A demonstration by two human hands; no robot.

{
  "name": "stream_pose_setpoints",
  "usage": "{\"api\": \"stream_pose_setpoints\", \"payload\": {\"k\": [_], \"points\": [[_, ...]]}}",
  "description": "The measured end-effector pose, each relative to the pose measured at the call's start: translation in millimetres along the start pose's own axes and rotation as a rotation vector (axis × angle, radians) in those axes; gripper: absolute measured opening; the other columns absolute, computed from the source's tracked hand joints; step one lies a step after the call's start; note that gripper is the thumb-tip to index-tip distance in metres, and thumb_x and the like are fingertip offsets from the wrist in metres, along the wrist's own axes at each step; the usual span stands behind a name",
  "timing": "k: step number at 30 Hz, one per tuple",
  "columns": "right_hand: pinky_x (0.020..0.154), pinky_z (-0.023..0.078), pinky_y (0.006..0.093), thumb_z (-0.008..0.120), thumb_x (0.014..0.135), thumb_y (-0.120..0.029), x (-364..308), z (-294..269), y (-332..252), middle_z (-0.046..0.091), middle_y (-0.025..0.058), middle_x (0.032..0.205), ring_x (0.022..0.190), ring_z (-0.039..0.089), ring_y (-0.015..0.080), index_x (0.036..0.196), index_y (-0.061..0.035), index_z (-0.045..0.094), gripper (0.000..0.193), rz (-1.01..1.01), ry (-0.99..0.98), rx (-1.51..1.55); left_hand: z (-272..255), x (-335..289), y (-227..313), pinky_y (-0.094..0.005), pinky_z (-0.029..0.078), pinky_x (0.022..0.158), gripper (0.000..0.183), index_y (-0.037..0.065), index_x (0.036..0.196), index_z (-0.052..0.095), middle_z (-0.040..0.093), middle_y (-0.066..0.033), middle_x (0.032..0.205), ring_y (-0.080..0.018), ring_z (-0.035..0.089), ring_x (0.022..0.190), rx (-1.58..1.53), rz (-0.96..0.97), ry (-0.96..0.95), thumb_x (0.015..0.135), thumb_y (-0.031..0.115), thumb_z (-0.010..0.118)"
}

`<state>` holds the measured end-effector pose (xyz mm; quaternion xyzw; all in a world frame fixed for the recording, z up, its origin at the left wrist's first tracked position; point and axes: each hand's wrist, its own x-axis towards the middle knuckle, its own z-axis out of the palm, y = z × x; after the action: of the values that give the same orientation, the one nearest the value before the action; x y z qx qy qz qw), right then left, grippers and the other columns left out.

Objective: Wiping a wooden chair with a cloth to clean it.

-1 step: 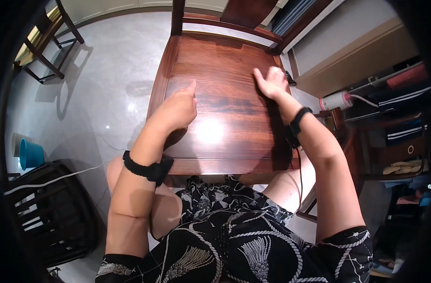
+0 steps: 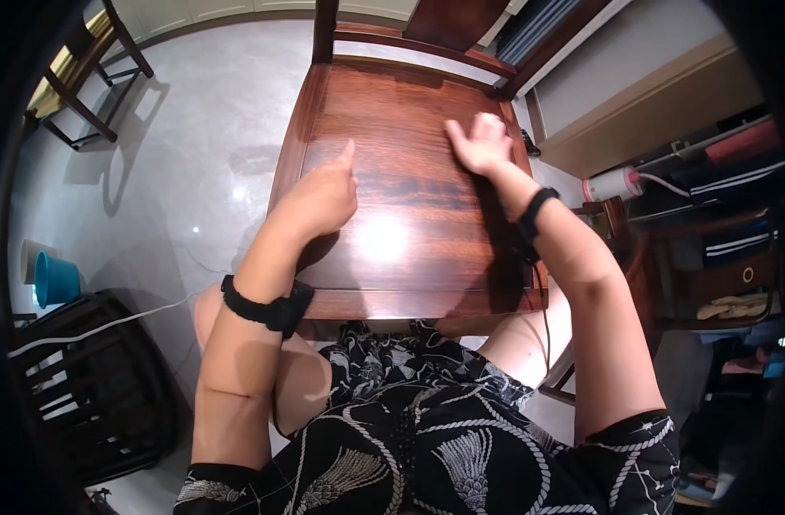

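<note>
A dark reddish-brown wooden chair (image 2: 444,262) stands in front of me, its glossy seat facing up. Over the left half of the seat is my left hand (image 2: 325,196), one finger stretched away from me and the others bent and partly hidden; nothing shows in it. My right hand (image 2: 483,144) is at the seat's far right, thumb spread from the fingers, and it holds nothing. Whether either hand touches the wood I cannot tell. A black band (image 2: 259,307) circles my left forearm, and another black band (image 2: 538,212) my right wrist.
A blue bucket (image 2: 57,279) and a dark slatted piece of furniture (image 2: 100,395) are at the left. Another wooden chair (image 2: 88,86) stands far left. At the right are a pink-and-white appliance (image 2: 611,184) and folded clothes (image 2: 740,245). A white cable (image 2: 126,319) crosses the left side.
My right hand has shifted slightly left and away from me over the seat. My left hand has barely moved.
</note>
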<state>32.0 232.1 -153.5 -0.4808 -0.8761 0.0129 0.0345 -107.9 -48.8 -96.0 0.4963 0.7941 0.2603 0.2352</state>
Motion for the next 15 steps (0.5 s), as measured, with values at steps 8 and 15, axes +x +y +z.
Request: {"api": "stream_pose_setpoints", "payload": {"k": [8, 15], "points": [[0.116, 0.008, 0.0521, 0.037, 0.090, -0.062, -125.2, -2.3, -241.6, 0.021, 0.0244, 0.152, 0.144, 0.012, 0.0382, 0.143, 0.0087, 0.024, 0.089, -0.837, -0.206, 0.185, -56.5, 5.7, -89.3, -0.0379, 0.039, 0.103, 0.060, -0.004, 0.145, 0.027, 0.048, -0.0310, 0.133, -0.0393, 0.049, 0.124, -0.166, -0.198, 0.466, 0.090, 0.012, 0.045], [0.117, 0.013, 0.0476, 0.037, 0.096, -0.049, -132.9, -8.5, -196.1, 0.020, 0.0218, 0.154, 0.144, 0.017, 0.0332, 0.146, -0.0001, 0.026, 0.071, -0.907, -0.166, 0.267, -58.1, -3.0, -97.9, -0.0380, 0.038, 0.104, 0.059, -0.003, 0.144, 0.030, 0.050, -0.0295, 0.132, -0.0384, 0.050, 0.124, -0.155, -0.217, 0.497, 0.092, 0.018, 0.046]]}}
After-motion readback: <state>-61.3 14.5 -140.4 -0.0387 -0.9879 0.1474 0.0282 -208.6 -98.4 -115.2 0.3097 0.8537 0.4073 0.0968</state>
